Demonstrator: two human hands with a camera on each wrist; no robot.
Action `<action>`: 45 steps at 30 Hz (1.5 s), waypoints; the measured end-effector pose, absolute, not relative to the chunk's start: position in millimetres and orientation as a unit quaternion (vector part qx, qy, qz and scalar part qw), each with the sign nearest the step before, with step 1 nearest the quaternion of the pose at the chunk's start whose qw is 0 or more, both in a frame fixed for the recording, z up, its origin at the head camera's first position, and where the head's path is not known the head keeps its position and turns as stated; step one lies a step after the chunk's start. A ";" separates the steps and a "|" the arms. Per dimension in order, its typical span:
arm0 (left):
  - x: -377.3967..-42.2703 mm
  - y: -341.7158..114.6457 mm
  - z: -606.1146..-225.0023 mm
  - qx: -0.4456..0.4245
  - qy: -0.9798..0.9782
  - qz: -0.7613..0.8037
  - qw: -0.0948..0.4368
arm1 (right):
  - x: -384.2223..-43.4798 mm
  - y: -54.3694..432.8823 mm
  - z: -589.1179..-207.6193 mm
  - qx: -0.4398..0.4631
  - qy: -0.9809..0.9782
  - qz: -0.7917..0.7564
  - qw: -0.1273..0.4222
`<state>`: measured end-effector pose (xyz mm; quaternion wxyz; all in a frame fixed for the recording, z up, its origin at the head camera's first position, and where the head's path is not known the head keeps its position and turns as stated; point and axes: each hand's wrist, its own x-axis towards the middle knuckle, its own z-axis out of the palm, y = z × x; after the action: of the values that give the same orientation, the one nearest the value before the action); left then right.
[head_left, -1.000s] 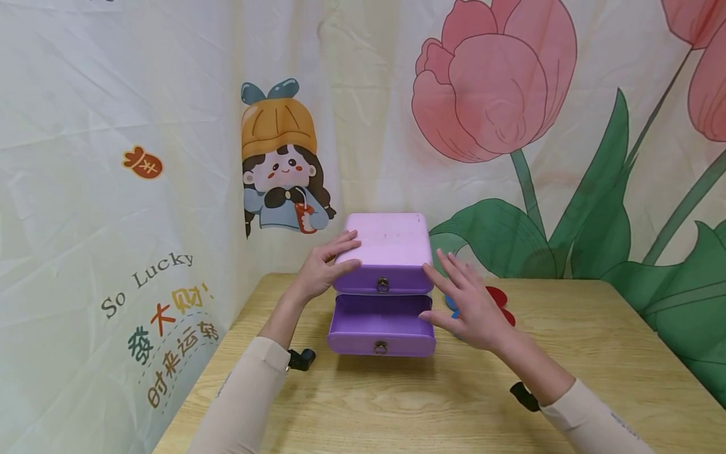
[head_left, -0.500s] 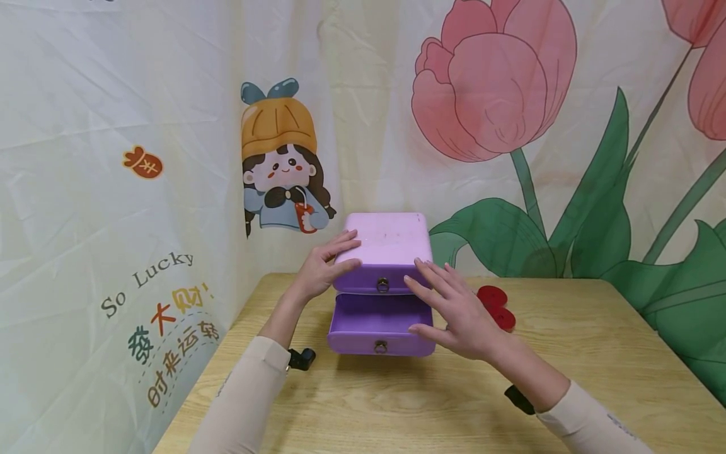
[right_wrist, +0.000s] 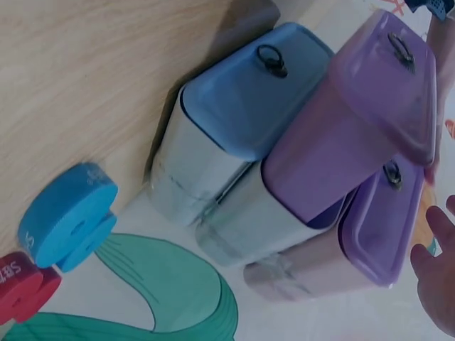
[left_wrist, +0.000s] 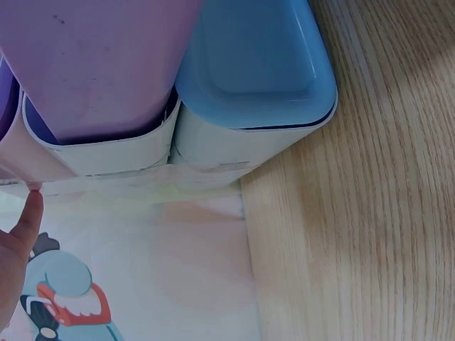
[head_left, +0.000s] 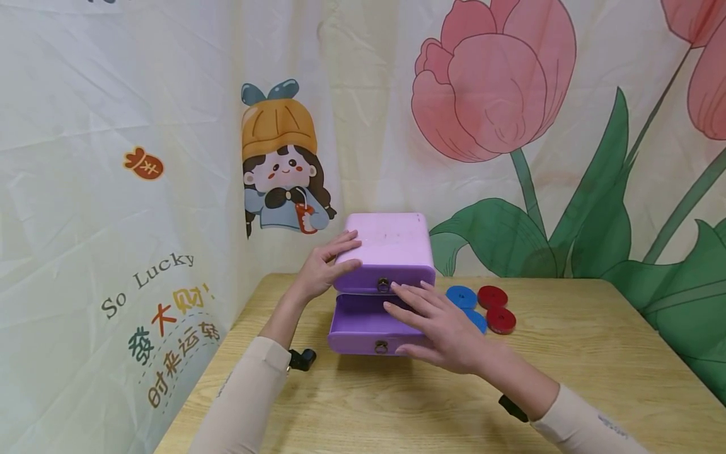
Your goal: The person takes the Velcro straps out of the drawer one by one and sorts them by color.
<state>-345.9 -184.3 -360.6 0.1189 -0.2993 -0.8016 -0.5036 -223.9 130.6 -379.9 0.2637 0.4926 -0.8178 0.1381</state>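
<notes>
A small drawer unit (head_left: 387,236) with a pink top stands on the table. Its top purple drawer (head_left: 363,280) is closed, while the purple middle drawer (head_left: 354,342) is pulled out; its visible inside holds nothing. Below that, the right wrist view shows a closed blue drawer (right_wrist: 245,92). My left hand (head_left: 322,268) rests on the unit's upper left edge, a finger lying on the top. My right hand (head_left: 445,325), fingers extended and spread, is in front of the unit's right side, covering part of the middle drawer. Whether it touches that drawer cannot be told.
Blue discs (head_left: 461,296) and red discs (head_left: 501,320) with centre holes lie right of the unit; my right hand partly covers one blue disc. A printed curtain (head_left: 374,126) hangs behind the wooden table (head_left: 590,353).
My right hand has moved left and slightly down, from beside the unit to in front of its drawers. The left hand and the unit have not visibly moved.
</notes>
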 end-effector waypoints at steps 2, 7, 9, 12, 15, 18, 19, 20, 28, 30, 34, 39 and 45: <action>-345.8 -184.2 -360.9 -0.299 -0.803 -0.503 0.119 | -221.4 128.0 -381.4 0.497 -0.815 0.134 0.266; -345.2 -184.9 -361.3 -0.296 -0.806 -0.498 0.121 | -216.8 122.6 -385.7 0.517 -0.798 0.136 0.278; -345.4 -185.2 -361.4 -0.296 -0.806 -0.497 0.122 | -215.5 120.6 -386.8 0.525 -0.791 0.137 0.281; -345.7 -185.3 -361.4 -0.297 -0.806 -0.497 0.124 | -213.8 117.5 -388.5 0.534 -0.785 0.138 0.281; -345.6 -185.3 -361.4 -0.298 -0.805 -0.498 0.125 | -211.7 114.5 -390.8 0.541 -0.782 0.136 0.278; -345.4 -185.0 -360.9 -0.300 -0.803 -0.499 0.124 | -208.7 112.7 -394.5 0.545 -0.782 0.129 0.271; -345.4 -185.0 -360.8 -0.300 -0.803 -0.500 0.124 | -207.9 112.1 -395.8 0.545 -0.784 0.126 0.268; -345.2 -184.9 -360.6 -0.300 -0.802 -0.500 0.125 | -207.1 111.8 -397.0 0.545 -0.786 0.122 0.266; -346.5 -185.1 -361.0 -0.301 -0.801 -0.503 0.123 | -206.2 110.0 -402.3 0.543 -0.784 0.120 0.277; -346.2 -185.1 -360.7 -0.299 -0.802 -0.502 0.121 | -206.7 109.5 -402.4 0.543 -0.778 0.123 0.291; -345.9 -185.0 -360.5 -0.296 -0.805 -0.501 0.119 | -207.0 108.7 -402.0 0.542 -0.771 0.135 0.306; -345.5 -184.9 -359.9 -0.293 -0.805 -0.502 0.117 | -205.6 107.1 -403.7 0.551 -0.768 0.154 0.289; -345.5 -184.7 -359.6 -0.294 -0.804 -0.503 0.117 | -201.9 103.8 -408.5 0.543 -0.791 0.178 0.220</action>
<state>-345.5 -184.7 -359.6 0.1168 -0.2937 -0.8041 -0.5035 -201.9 103.8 -408.5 0.2200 0.5430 -0.7905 0.1783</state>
